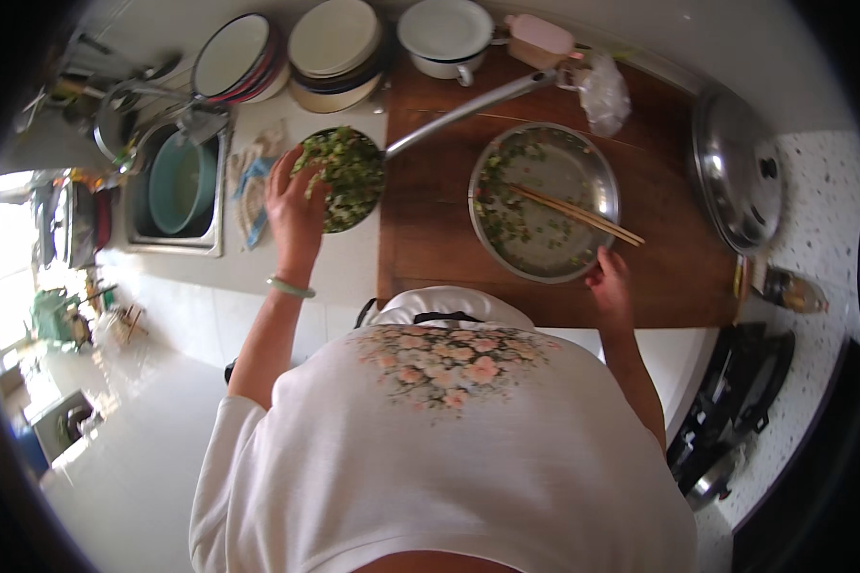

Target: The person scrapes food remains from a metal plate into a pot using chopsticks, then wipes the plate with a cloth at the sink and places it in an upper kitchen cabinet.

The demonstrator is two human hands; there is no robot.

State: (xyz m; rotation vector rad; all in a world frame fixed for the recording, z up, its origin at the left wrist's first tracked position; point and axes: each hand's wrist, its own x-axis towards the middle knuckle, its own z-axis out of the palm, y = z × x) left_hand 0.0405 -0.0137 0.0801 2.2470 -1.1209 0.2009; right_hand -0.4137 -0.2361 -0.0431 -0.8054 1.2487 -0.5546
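Chopped green vegetables (351, 175) fill a long-handled pan (382, 188) at the centre left, its metal handle slanting up to the right. My left hand (295, 197) is over the pan's left side, its fingers among the vegetables; whether they grip any is hidden. On the brown wooden board stands a round steel bowl (545, 172) with scattered green and reddish bits inside. A pair of wooden chopsticks (580, 215) lies across the bowl, the ends sticking out over its right rim. My right hand (610, 281) touches the bowl's lower right rim, fingers bent; its grip is unclear.
A sink (218, 243) with a green basin (159, 183) is at the left, beside a cloth (254, 186). Stacked plates (335, 39), an enamel pot (446, 32), a pink container (541, 39) and a plastic bag (605, 93) line the back. A steel lid (738, 172) leans at the right.
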